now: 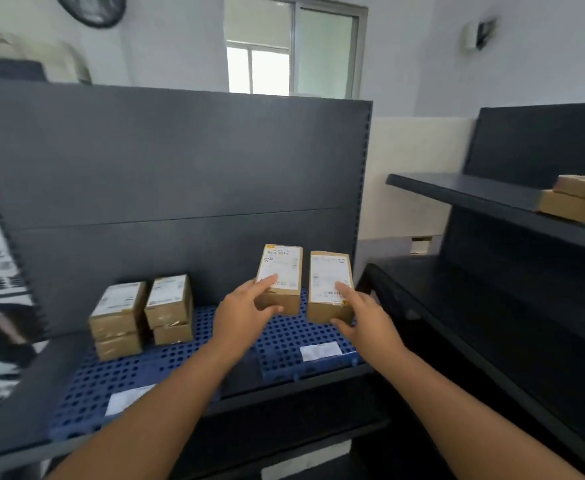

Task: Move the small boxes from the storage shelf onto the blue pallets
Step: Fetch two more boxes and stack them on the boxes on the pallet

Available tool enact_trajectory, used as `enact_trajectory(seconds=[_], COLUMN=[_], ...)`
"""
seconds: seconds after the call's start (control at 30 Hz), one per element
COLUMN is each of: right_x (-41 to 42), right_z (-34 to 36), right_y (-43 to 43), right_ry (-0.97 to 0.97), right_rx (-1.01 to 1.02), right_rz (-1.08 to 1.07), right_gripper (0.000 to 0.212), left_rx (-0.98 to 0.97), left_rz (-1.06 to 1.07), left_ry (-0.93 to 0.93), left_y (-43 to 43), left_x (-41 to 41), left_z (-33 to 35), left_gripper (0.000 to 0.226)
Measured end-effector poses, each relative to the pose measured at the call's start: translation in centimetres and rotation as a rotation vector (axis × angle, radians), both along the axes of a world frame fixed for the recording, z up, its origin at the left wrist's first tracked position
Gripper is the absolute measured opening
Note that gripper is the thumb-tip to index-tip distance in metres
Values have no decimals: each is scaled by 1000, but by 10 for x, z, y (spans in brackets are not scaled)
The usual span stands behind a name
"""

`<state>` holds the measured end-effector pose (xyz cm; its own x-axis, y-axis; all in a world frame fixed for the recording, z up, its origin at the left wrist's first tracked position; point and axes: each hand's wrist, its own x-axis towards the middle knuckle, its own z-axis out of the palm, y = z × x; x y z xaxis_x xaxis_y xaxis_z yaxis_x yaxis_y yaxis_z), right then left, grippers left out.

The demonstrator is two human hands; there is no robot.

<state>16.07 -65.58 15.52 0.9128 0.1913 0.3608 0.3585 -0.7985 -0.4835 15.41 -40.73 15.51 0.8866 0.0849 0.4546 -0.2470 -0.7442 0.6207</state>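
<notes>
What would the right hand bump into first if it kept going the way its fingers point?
The right hand already touches the box on the right, fingers on its label. Pushing on would shove that box toward the dark shelf back panel behind it. How far back the panel sits is unclear.

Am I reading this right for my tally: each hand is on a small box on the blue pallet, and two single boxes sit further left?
Not quite. The head view shows the left hand and right hand each on a small box on the blue pallet, but further left are two stacks, each two boxes high, not single boxes.
</notes>
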Motion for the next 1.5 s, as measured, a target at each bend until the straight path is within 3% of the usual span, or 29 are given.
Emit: enact_trajectory(seconds=[0.4,0.6,1.5], right_x=[55,80,123], right_z=[13,3,-35], right_y=[227,299,353], right_ry=[-56,11,104], right_rx=[-35,-45,-146], right_rz=[312,372,384], right_gripper=[70,68,74], left_rx=[-70,-87,-36], left_rz=[396,437,380], left_ry=[-30,27,155], left_y=[229,301,343], left_x=[-46,-40,10], left_z=[22,8,-48], left_gripper=[62,63,69])
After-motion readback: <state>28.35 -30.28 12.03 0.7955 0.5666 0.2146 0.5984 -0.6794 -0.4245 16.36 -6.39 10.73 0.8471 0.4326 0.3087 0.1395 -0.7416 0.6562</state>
